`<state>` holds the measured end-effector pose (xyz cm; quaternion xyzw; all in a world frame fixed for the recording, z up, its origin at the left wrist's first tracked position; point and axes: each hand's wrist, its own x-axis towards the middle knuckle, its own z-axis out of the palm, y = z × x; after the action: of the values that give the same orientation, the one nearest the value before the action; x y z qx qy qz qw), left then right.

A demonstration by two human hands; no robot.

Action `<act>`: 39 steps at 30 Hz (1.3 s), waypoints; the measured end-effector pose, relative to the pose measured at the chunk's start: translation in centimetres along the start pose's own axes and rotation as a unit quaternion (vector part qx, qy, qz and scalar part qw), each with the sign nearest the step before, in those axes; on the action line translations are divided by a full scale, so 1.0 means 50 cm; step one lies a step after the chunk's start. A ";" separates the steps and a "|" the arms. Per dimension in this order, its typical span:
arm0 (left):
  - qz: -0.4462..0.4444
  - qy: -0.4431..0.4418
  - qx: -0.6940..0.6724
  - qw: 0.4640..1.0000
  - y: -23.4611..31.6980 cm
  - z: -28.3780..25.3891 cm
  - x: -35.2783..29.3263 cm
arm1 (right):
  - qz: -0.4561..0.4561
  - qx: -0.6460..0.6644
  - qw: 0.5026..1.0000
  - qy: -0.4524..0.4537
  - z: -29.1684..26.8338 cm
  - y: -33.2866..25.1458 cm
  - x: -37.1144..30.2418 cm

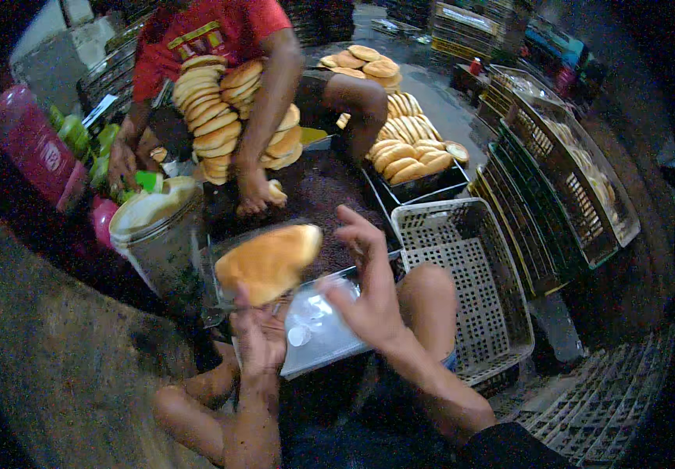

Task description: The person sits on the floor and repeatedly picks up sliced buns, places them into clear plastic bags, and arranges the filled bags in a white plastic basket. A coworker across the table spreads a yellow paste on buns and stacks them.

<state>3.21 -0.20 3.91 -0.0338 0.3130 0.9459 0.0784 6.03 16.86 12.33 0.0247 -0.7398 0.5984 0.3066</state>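
A golden, oblong bread bun [267,262] is tilted up in my left hand [259,336], the thumb against its lower edge. Slight blur softens both. My right hand [372,301] is open, its fingers spread apart and nothing in them, to the right of the bun. Below and between my hands lies a stack of clear plastic bags [322,332] on a tray across my lap. Beyond the bun spreads a wide tray of dark sprinkles [314,187]. Across it, a co-worker in a red shirt presses a small piece of bread [276,194] down near the sprinkles.
Stacked buns [204,117] stand before the co-worker, whose other hand holds a green scraper [150,181] by a bucket [153,215]. More buns fill a tin [408,160]. A pale perforated crate [462,289] sits at my right, with stacked crates [548,180] beyond.
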 end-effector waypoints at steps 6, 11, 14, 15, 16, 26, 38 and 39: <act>-0.011 0.062 -0.038 0.997 -0.052 0.090 0.060 | -0.218 -0.263 0.939 -0.039 -0.087 -0.030 0.047; -0.184 -0.115 0.160 0.963 -0.183 0.160 0.111 | -0.152 -0.524 0.823 -0.158 -0.272 0.187 0.057; -0.306 -0.198 0.785 0.501 -0.161 0.095 0.118 | 0.160 -0.523 0.833 -0.084 -0.373 0.456 0.019; -0.295 -0.247 0.834 0.396 -0.155 0.059 0.101 | 0.240 -0.535 0.805 -0.093 -0.394 0.548 0.008; -0.311 -0.267 0.847 0.338 -0.155 0.024 0.091 | 0.320 -0.562 0.759 -0.075 -0.406 0.633 0.004; -0.111 -0.193 0.735 0.641 -0.122 -0.026 0.022 | 0.113 -0.193 0.851 -0.475 -0.276 0.338 0.190; 0.021 0.075 0.088 0.993 -0.018 -0.077 0.021 | 0.414 0.178 0.889 -0.086 -0.024 0.108 -0.073; 0.072 0.071 0.095 0.990 0.016 -0.079 0.029 | 0.459 0.170 0.870 -0.067 0.015 0.125 -0.075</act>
<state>1.69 -2.99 1.04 -0.0710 0.4077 0.9103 -0.0093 6.27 16.72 5.02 -0.2254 -0.5733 0.7853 -0.0618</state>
